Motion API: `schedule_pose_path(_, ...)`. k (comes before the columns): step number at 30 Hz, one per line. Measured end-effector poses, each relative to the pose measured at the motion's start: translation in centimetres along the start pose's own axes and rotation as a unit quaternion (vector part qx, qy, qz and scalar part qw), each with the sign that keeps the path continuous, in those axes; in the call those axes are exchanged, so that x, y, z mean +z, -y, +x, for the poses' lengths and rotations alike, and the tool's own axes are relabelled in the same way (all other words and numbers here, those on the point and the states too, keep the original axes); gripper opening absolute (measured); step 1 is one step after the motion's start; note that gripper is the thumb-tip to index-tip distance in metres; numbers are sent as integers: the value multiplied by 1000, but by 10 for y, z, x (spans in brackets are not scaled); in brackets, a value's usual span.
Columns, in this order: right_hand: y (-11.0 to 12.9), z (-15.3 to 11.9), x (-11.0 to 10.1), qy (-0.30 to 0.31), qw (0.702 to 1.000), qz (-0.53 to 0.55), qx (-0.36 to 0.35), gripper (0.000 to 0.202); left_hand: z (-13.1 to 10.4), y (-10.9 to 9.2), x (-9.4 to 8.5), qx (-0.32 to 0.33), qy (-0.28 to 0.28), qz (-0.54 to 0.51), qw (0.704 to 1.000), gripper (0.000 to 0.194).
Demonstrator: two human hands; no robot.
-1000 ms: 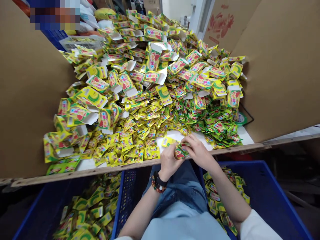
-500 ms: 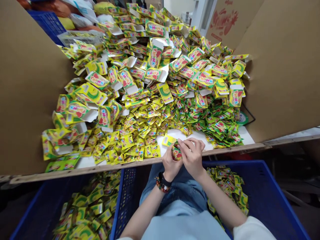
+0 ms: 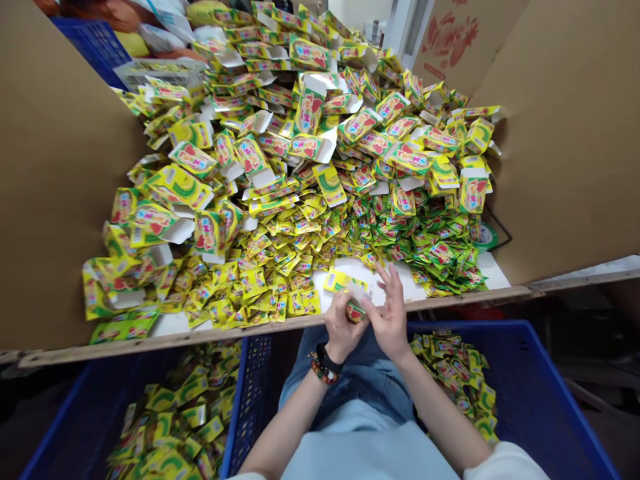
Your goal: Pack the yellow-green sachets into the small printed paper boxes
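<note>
My left hand (image 3: pixel 344 327) is closed around a small candy box (image 3: pixel 355 311), green and red on its front, with a pale flap at its upper end. My right hand (image 3: pixel 391 317) has its fingers raised and spread, and its thumb touches the box's right side. Just beyond my left fingers, a yellow box (image 3: pixel 336 281) lies on the white table top. Small yellow candy sachets (image 3: pixel 255 280) are heaped to the left of my hands. Green sachets (image 3: pixel 440 253) form a pile on the right.
Behind the sachets rises a big heap of candy boxes (image 3: pixel 310 113), many with white flaps open. Cardboard walls (image 3: pixel 560 147) stand on both sides. Below the wooden table edge (image 3: pixel 280 326), a left blue crate (image 3: pixel 250 400) and a right blue crate (image 3: pixel 540 387) hold filled-looking packs.
My right fingers have lifted and spread away from the box, where they were bunched together before. A pale flap now shows on top of it. My left hand keeps its grip.
</note>
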State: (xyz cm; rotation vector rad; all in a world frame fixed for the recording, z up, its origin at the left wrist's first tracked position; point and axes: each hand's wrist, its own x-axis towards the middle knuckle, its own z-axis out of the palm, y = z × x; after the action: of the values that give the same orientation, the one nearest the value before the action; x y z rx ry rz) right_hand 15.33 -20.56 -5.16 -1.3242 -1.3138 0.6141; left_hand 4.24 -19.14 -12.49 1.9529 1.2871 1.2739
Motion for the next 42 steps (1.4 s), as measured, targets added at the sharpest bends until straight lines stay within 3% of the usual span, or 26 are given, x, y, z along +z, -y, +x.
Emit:
schedule_pose_path(3,-7,3,2,95,979,133,122,48,1,-1,1,56,-65,13,996,44)
schedule_pose_path(5,-8,1,3,146,967,159,134,39,3,-3,0,57,-60,27,996,51)
schedule_pose_path(9,-6,-4,7,110,984,118,77,29,5,-7,-3,51,-22,77,995,50)
schedule_pose_path(14,-5,1,9,86,986,97,107,28,6,-6,-1,32,-24,94,995,50)
schedule_pose_path(24,-11,-2,5,174,979,-28,-103,35,-2,-3,-2,12,-15,32,999,41)
schedule_pose_path(26,-8,-11,-9,178,975,-73,-112,36,2,-9,-12,38,21,21,999,49)
schedule_pose_path(29,-5,-24,-58,128,966,-220,-54,34,19,-14,-34,92,110,52,988,79)
schedule_pose_path(30,-7,-26,-76,90,953,-290,-16,30,29,-14,-42,97,130,74,984,77)
schedule_pose_path(32,-15,-16,-106,52,911,-407,29,22,50,-9,-54,94,150,126,976,51)
schedule_pose_path(34,-31,10,-116,35,891,-451,25,23,72,-2,-59,99,167,175,965,32)
schedule_pose_path(36,-49,47,-104,-1,891,-454,12,29,89,5,-57,111,192,215,951,27)
schedule_pose_path(39,-69,93,-68,-49,881,-468,53,30,99,13,-55,129,227,254,931,30)
schedule_pose_path(42,-77,100,-47,-65,907,-417,14,14,98,19,-56,138,236,266,924,35)
